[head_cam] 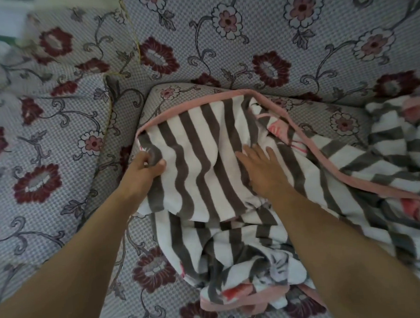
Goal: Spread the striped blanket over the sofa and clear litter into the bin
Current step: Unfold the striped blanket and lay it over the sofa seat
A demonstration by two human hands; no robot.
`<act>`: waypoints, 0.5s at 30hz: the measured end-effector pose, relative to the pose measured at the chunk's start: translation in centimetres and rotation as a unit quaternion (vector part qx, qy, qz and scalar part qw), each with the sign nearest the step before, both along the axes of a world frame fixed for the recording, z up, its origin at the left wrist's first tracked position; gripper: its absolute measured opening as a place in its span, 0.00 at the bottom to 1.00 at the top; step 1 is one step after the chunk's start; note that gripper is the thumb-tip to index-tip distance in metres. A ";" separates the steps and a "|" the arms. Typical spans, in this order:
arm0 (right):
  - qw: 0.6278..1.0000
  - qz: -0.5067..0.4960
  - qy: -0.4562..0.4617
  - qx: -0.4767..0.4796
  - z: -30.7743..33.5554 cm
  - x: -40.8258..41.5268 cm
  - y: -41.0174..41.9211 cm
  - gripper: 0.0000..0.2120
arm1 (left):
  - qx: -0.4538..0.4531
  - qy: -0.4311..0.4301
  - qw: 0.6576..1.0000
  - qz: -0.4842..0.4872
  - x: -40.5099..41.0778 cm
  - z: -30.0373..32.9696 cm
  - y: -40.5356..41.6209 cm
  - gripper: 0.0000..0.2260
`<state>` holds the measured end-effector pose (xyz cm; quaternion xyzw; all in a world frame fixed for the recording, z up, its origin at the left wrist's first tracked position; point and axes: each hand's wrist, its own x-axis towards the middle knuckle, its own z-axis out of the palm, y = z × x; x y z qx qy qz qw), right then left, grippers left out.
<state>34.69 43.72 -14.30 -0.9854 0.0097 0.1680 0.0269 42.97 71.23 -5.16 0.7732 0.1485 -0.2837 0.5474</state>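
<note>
The striped blanket (pixel 203 144), grey and white with a pink border, lies partly bunched on the seat cushion of the floral sofa (pixel 222 36). Its top edge runs along the back of the seat, and loose folds hang over the front edge and trail off to the right. My left hand (pixel 143 168) is closed on the blanket's left corner, pinching the fabric near the armrest. My right hand (pixel 260 168) lies flat on the blanket's middle, palm down with fingers spread. No litter or bin shows in this view.
The sofa's padded left armrest (pixel 45 143) stands beside the seat, covered in the same floral fabric. The backrest rises directly behind the blanket. More crumpled blanket (pixel 397 137) is heaped at the right side of the seat.
</note>
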 end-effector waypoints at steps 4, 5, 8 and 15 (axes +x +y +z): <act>0.999 0.008 0.026 -0.034 -0.5 0.8 0.2 0.18 | 0.076 -0.055 0.995 -0.029 0.0 1.0 -0.6 0.13; 0.999 0.009 0.030 -0.036 -0.5 0.9 -0.1 0.16 | 0.094 -0.062 0.993 -0.027 0.2 1.1 -0.7 0.13; 0.999 0.028 -0.011 0.028 0.2 0.7 -0.6 0.14 | 0.129 -0.064 0.990 0.009 0.6 1.4 -1.2 0.10; 0.928 -0.178 -0.036 0.324 10.0 3.0 -5.1 0.08 | 0.153 -0.110 0.981 0.050 0.5 4.5 -2.2 0.13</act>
